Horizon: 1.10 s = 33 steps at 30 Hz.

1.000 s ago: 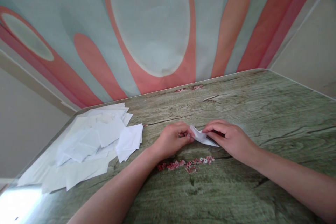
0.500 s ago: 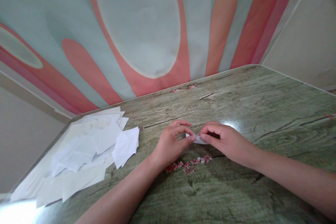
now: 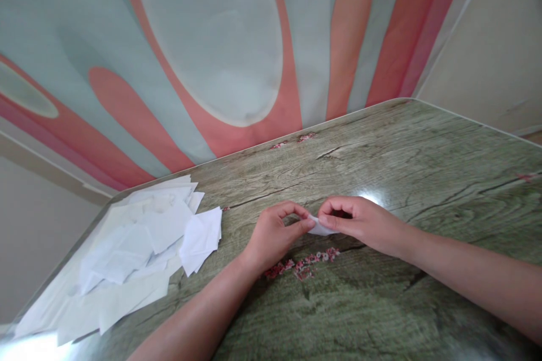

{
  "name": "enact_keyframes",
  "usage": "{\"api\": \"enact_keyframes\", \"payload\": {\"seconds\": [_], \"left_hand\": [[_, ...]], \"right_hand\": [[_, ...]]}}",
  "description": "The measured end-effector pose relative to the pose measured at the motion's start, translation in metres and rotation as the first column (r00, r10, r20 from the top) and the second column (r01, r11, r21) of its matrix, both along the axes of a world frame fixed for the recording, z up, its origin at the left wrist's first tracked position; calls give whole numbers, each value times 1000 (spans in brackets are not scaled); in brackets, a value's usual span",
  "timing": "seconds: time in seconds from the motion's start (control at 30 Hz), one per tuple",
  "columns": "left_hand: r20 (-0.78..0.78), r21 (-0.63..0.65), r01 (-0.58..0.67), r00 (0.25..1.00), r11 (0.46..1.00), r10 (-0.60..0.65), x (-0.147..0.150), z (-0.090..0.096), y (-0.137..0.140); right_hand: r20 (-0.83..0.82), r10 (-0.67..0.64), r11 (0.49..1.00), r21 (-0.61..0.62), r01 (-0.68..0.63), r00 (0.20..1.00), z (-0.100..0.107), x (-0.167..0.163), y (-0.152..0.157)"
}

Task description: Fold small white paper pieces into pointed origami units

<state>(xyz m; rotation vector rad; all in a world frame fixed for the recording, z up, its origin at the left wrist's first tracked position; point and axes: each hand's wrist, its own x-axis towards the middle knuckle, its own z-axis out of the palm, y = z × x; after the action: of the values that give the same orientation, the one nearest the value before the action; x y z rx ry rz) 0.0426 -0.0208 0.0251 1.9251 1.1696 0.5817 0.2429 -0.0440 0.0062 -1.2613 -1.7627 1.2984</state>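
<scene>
White paper [image 3: 320, 230], one small piece, is at the middle of the table [image 3: 381, 304], between two hands; whether it rests on the wood I can't tell. The left hand [image 3: 275, 234] pinches its left end, thumb to fingertip; the right hand [image 3: 368, 223] pinches just beside. I'd guess it's light, thin and easily creased, best held gently by its edges.

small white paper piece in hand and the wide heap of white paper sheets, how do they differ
The small white paper piece is pinched by the left hand and right hand; the wide heap of white paper sheets lies untouched on the wood-patterned table. The piece looks far smaller than the heap, which spreads in overlapping layers. Both are paper.
</scene>
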Motion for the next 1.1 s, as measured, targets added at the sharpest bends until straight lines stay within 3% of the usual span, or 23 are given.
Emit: {"api": "enact_keyframes", "payload": {"seconds": [0.33,0.43,0.5,0.6,0.7,0.87,1.1], "left_hand": [[13,16,34,999,999,-34,3,4,-4],[8,-6,-3,1000,1000,3,4,5,-4],[10,-22,-47,999,999,47,4,5,-3],[28,-44,-93,995,995,94,3,5,-2],[49,-82,-101,993,991,105,4,5,-2],[84,-130,-112,989,985,123,6,6,-4],[116,-151,-131,982,980,149,6,3,-4]], "right_hand": [[12,36,999,29,-36,999,-1,0,1],[81,-51,989,142,40,995,0,-3,-2],[114,-158,940,322,114,981,0,-5,-5],[159,-248,800,590,109,956,1,-6,-8],[204,-257,712,701,43,945,1,-6,-11],[209,-286,684,728,46,935,0,-8,-13],[191,-295,694,716,73,936,-1,-10,-13]]}}
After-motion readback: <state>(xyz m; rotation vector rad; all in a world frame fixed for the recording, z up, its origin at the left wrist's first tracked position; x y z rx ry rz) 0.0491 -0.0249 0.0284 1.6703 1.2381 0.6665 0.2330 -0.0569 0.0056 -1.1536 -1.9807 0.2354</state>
